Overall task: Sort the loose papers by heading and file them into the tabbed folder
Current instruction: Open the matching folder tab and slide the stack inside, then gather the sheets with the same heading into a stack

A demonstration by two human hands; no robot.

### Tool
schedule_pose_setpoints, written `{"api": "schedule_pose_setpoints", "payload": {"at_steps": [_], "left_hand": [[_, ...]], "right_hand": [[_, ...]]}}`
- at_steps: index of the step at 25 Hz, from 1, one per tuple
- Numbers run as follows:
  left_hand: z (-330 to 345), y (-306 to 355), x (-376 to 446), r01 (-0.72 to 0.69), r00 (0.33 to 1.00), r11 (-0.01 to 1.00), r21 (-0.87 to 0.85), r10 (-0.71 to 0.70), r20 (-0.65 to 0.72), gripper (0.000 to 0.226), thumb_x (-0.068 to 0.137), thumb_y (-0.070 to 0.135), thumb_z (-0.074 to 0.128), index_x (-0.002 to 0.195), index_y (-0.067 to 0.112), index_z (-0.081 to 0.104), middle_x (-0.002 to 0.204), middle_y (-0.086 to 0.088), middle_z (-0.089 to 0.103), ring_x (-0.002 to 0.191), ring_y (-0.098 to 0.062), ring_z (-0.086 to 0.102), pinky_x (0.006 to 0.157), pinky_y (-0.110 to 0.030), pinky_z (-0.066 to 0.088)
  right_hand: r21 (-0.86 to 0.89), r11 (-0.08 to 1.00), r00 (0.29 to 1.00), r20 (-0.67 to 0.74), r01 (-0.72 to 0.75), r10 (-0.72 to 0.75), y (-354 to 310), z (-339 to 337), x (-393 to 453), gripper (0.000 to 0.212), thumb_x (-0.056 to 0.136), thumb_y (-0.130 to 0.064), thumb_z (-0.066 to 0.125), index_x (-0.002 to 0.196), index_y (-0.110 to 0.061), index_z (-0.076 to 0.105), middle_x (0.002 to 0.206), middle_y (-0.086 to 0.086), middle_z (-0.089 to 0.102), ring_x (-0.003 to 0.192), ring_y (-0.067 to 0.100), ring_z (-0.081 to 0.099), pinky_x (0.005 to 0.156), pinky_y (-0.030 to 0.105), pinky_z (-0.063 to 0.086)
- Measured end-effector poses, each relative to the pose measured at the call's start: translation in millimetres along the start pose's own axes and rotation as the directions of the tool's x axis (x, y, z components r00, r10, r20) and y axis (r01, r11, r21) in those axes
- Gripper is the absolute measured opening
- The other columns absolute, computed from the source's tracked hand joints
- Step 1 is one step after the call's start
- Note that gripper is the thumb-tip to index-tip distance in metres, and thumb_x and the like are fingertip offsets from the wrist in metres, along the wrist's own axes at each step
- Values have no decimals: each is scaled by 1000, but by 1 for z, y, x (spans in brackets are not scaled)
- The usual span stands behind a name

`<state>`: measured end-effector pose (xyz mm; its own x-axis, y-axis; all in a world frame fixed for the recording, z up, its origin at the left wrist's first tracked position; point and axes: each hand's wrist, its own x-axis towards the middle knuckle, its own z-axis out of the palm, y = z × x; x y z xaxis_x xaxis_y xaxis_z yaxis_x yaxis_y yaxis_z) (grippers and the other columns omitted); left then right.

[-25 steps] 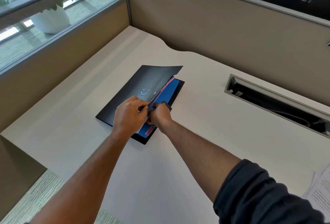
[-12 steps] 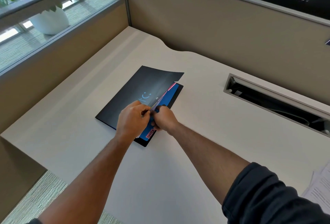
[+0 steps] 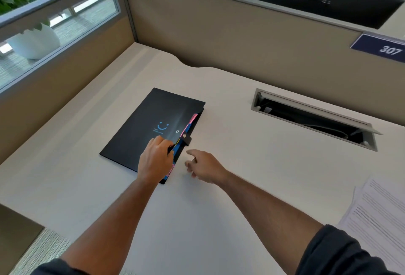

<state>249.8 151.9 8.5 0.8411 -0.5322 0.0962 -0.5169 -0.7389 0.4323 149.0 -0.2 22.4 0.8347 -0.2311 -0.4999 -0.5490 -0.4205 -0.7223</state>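
Near right on the counter: loose papers, unsorted, well apart from the folder at centre. Left hand with grip curled, apparently pinching the cover's near right edge; right hand hovering just beside, fingers spread, holding nothing. Best to lift the cover fully, clear the snap strap, expose the coloured tabs farther along, then match headings.

Two bare forearms reach into view — no watch, ring or band shows on either wrist. The left hand and the right hand are both ungloved. Dark, near-black fabric sleeves are pushed up towards the elbows, their cuffs bunched in soft folds.
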Motion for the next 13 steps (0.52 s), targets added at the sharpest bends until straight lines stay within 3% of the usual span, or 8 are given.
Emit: {"api": "schedule_pose_setpoints", "payload": {"at_steps": [4,8,13], "left_hand": [[6,11,-4,-8,1000,1000,-24,8,-12,26,89,16,74,115,12,70,103,-2,62,97,-19,53,73,-29,47],[17,24,-12,-13,998,999,-40,10,-62,28,87,11,75,114,8,71,100,-4,60,95,-22,53,73,-34,50],[42,66,-26,-57,998,995,-78,59,24,19,91,11,68,110,9,73,106,-4,66,105,-26,58,83,-37,50]], "right_hand": [[-13,1000,1000,-15,-28,28,44,-6,-39,42,98,-31,53,138,-20,58,109,4,74,89,20,69,92,38,58],[6,997,996,-49,-72,72,82,-15,-86,36,96,-32,54,129,-22,64,108,2,75,96,23,70,90,36,55],[71,988,983,-113,-136,143,125,-18,-141,40,87,-38,52,122,-25,67,103,-1,75,95,20,70,94,40,56]]}}
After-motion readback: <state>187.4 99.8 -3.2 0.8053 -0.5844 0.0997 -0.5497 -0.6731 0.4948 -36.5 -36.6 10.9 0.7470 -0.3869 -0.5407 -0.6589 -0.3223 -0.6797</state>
